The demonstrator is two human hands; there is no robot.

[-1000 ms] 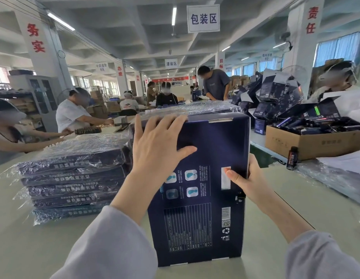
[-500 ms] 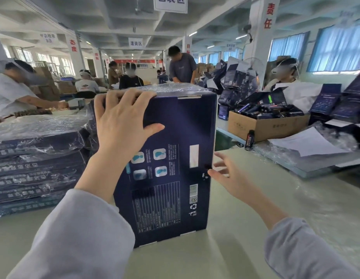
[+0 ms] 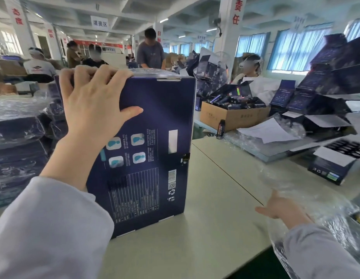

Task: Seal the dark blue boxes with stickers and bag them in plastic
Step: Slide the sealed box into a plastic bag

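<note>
A tall dark blue box (image 3: 155, 121) stood upright on a pale green table (image 3: 215, 198), filling the middle of the view. Its printed back panel, with four small light blue pictures, a chart and a barcode, faced the camera. A small sticker (image 3: 186, 157) sat on the box's right edge, about halfway up.

The left hand (image 3: 94, 105) grasped the box at its eleven o'clock corner. The fingers curled over the top edge and the thumb spread flat across the panel.

The right hand (image 3: 280, 208) was well apart from the box, at its four o'clock, reaching into a heap of clear plastic bags (image 3: 316, 198). Its thumb pointed left. The film hid and blurred the fingers, so whether they gripped the plastic could not be told.

At nine o'clock from the box, a stack of bagged boxes (image 3: 18, 137) lay flat, wrapped in shiny plastic. At two o'clock, a cardboard carton (image 3: 231, 115) held dark bottles, with one small bottle (image 3: 221, 128) standing just in front of it and white paper sheets (image 3: 267, 129) lying beside it.
</note>
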